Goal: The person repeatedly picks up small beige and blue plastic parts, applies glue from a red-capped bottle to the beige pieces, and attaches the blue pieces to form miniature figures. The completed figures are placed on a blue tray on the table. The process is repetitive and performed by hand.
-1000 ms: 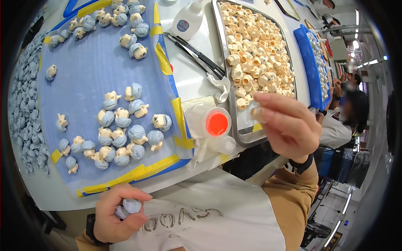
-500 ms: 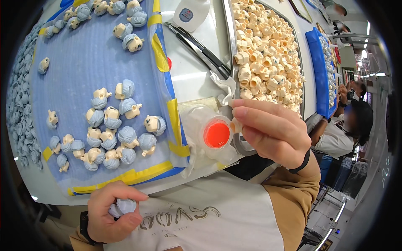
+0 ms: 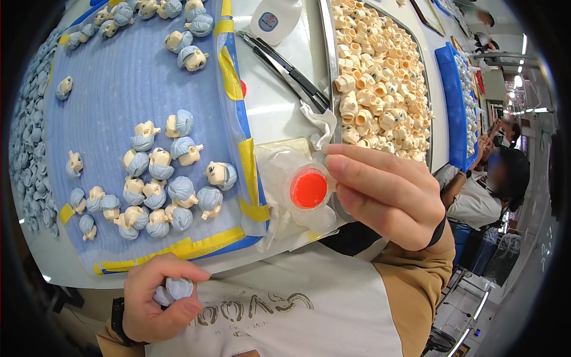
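Observation:
My left hand (image 3: 143, 297), low in front of my shirt, curls closed around a light blue doll hair piece (image 3: 178, 288). Just right of a small cup of bright red liquid (image 3: 308, 188), my right hand (image 3: 395, 205) is held with fingers and thumb pinched together. Whatever lies in that pinch is hidden behind the fingers. The cup stands among crumpled clear plastic. Several small doll heads with light blue hair (image 3: 159, 163) lie on the blue padded mat (image 3: 107, 143) to the left.
A metal tray (image 3: 331, 53) of cream doll face pieces (image 3: 380, 77) stands right of centre. Tweezers (image 3: 291, 74), a white bottle (image 3: 275, 22) and a crumpled tissue (image 3: 321, 122) lie between mat and tray. Blue hair pieces (image 3: 30, 149) heap up far left. Co-workers sit beyond a blue bin (image 3: 449, 107).
My right hand has shifted slightly beside the red cup; the cream piece that showed at its fingertips is now out of sight. My left hand keeps its hold, almost still.

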Demonstrator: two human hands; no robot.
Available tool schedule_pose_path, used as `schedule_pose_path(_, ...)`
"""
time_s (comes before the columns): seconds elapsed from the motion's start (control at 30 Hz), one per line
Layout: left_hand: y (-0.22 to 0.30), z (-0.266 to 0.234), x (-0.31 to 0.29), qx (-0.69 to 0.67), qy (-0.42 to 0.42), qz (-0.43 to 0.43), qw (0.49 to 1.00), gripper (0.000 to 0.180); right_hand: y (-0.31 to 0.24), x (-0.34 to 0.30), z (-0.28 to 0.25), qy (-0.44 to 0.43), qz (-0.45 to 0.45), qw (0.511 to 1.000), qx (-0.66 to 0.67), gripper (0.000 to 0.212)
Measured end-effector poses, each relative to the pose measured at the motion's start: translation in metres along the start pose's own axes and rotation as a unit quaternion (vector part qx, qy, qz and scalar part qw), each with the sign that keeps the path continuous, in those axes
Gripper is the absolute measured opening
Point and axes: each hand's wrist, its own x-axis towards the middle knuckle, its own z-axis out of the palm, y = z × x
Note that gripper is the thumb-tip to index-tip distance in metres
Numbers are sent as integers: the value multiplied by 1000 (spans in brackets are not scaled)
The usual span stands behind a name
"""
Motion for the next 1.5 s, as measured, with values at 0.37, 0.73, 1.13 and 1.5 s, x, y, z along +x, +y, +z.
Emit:
schedule_pose_path(0.37, -3, -1, 0, -4, -4, -1, 1000, 27, 2, -2, -7, -43, 50, 998, 16, 22)
schedule_pose_path(0.73, -3, 0, 0, -4, 0, 1, 1000, 29, -7, 0, -11, -82, 155, 984, 17, 22)
schedule_pose_path(1.13, -2, -1, 0, 3, -12, -2, 1000, 29, -11, 1, -15, -139, 175, 974, -35, 22)
schedule_pose_path(1.5, -1, -3, -1, -18, -12, -6, 1000, 31, -17, 5, -16, -163, 372, 900, 161, 20)
